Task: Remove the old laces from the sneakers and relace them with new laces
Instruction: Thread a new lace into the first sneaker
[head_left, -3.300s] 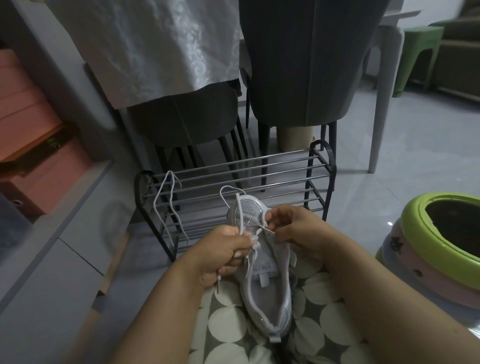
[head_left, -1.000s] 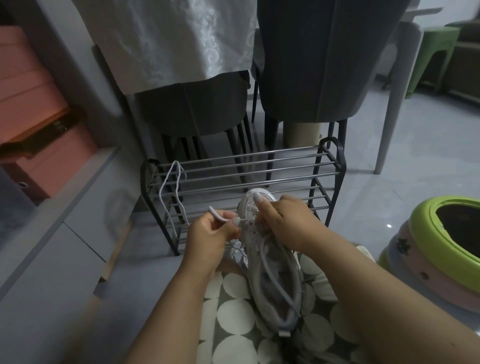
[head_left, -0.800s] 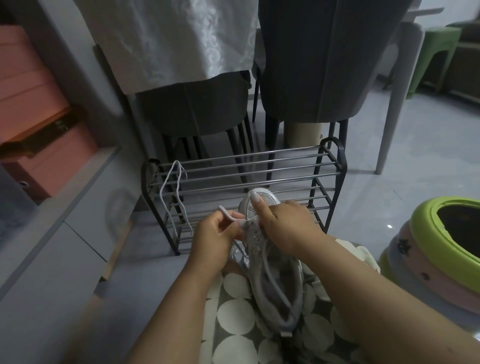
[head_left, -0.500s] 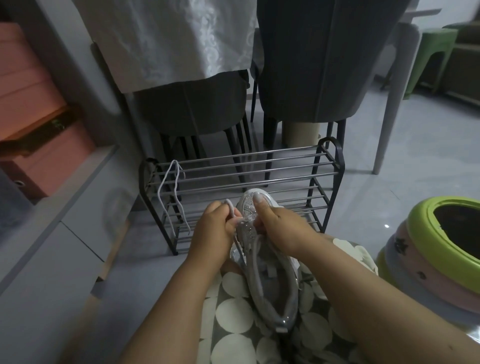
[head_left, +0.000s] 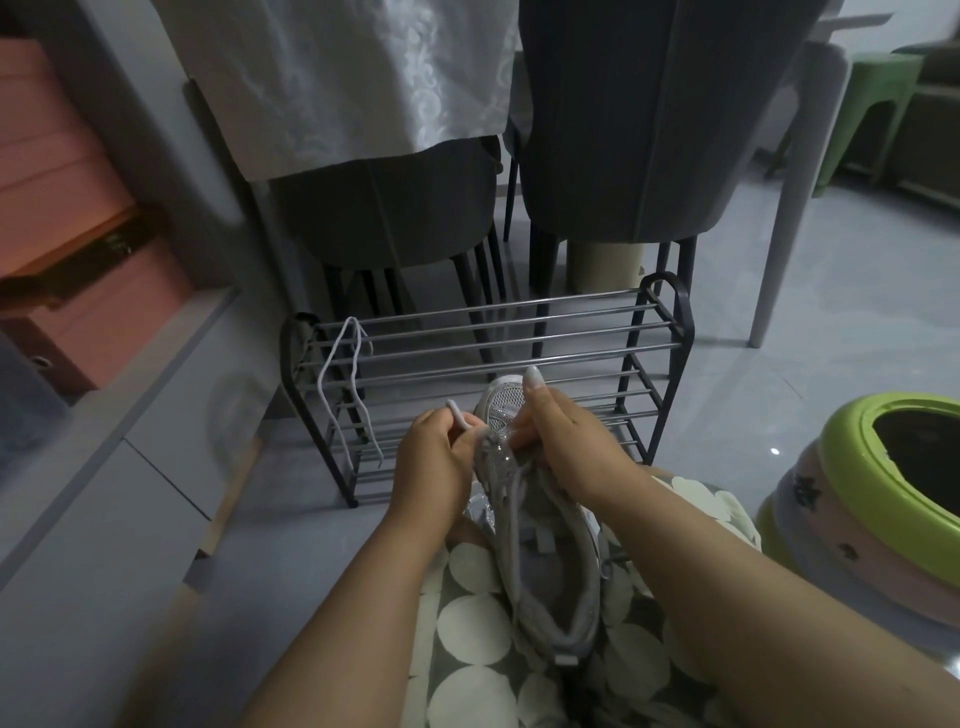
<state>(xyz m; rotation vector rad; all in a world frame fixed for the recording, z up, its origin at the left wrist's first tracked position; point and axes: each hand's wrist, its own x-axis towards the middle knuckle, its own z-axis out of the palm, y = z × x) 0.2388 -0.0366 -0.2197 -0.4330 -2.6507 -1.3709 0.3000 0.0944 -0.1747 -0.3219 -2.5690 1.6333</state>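
A pale grey sneaker (head_left: 550, 566) rests on my lap, toe pointing away from me. My left hand (head_left: 434, 460) pinches a short loop of white lace (head_left: 460, 418) at the left side of the toe end. My right hand (head_left: 566, 441) grips the sneaker's toe part, index finger stretched over the mesh toe cap. A strand of lace runs back along the shoe's opening. A second white lace (head_left: 340, 384) hangs over the left end of the shoe rack, untouched.
A low black metal shoe rack (head_left: 498, 358) stands just beyond my hands. Behind it are two dark chairs (head_left: 613, 130) and a table with a white cloth (head_left: 363, 67). A green-rimmed round container (head_left: 883, 499) sits at my right, a grey cabinet (head_left: 104, 467) at my left.
The sneaker has tipped more onto its side since the oldest frame. My left hand drew the lace loop out leftward, then came back close against the toe. My right hand stays on the toe.
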